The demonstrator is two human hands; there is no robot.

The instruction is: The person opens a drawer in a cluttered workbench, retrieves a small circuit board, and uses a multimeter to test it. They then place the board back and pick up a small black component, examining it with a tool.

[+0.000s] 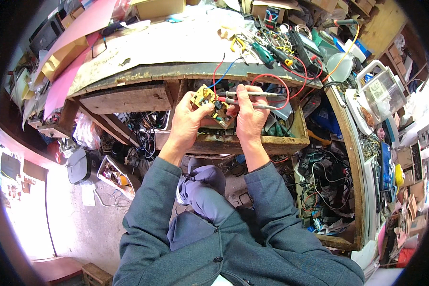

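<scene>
My left hand [186, 122] is closed on the edge of a small yellowish circuit board [220, 116], thumb on top. Dark and coloured components stand on the board. A blue wire [229, 72] and a red wire run up from it toward the bench. In my right hand [249, 118] two slim test probes [268, 106] lie side by side, pinched between thumb and fingers. Their tips point left at the board; whether they touch it I cannot tell. A red lead [287, 90] loops from the probes' rear ends to the right.
An open wooden drawer [252, 147] sits under my hands. Behind it, the workbench [167, 50] carries a green-handled screwdriver [263, 53], pliers and tangled wires. At right stand a clear plastic container [380, 95] and a bin of cables [326, 178]. An open box [115, 175] lies on the floor at left.
</scene>
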